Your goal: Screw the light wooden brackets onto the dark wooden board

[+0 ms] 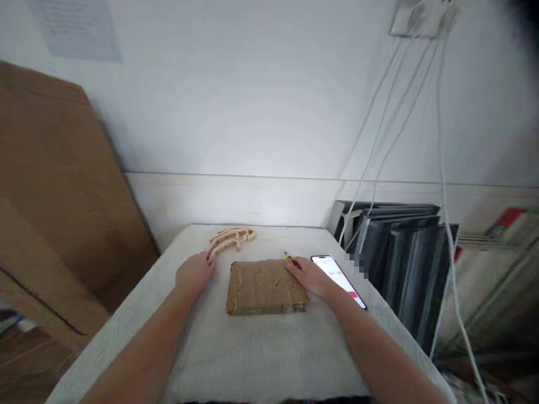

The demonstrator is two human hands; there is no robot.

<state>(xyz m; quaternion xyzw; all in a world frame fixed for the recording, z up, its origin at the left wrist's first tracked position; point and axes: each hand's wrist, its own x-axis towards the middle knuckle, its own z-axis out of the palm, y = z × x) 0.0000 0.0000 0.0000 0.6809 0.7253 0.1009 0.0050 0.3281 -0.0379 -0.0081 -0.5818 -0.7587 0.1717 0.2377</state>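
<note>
A brown cardboard block (264,286), its top full of small holes, lies in the middle of a small white-covered table (236,353). My left hand (194,271) rests on the cloth to the block's left, fingers curled, fingertips touching a pale wooden curved piece (229,239) that lies behind it. My right hand (309,275) rests at the block's right edge. Its fingers close around a thin tool with a yellow tip (288,256) that points away from me.
A phone (339,272) with a lit screen lies at the table's right edge. Dark metal frames (400,247) lean against the wall on the right, with white cables (379,140) hanging above. Large cardboard sheets (54,196) lean on the left.
</note>
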